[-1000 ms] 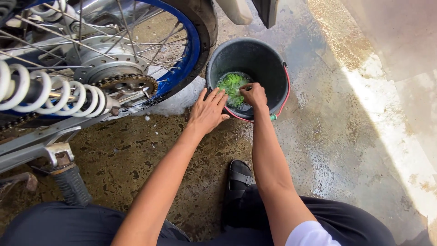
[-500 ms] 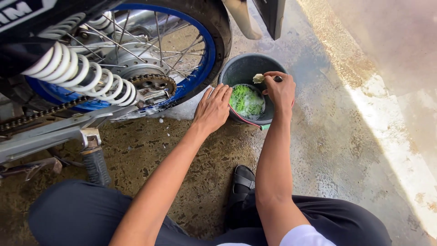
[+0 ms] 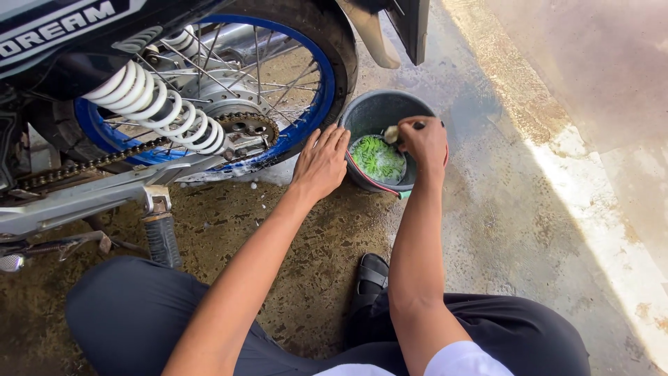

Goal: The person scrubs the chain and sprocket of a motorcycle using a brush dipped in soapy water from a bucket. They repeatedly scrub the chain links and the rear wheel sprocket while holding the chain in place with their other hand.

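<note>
My right hand (image 3: 422, 141) is over the dark bucket (image 3: 369, 111), fingers clenched on a small pale thing (a sponge or brush head, I cannot tell which) (image 3: 392, 134) at the far side of the opening. The green mitt (image 3: 377, 159) lies in the water directly below and slightly toward me, so this hand is nearer to it. My left hand (image 3: 321, 161) rests flat, fingers released, against the bucket's left rim, between it and the blue-rimmed rear wheel (image 3: 306, 104).
</note>
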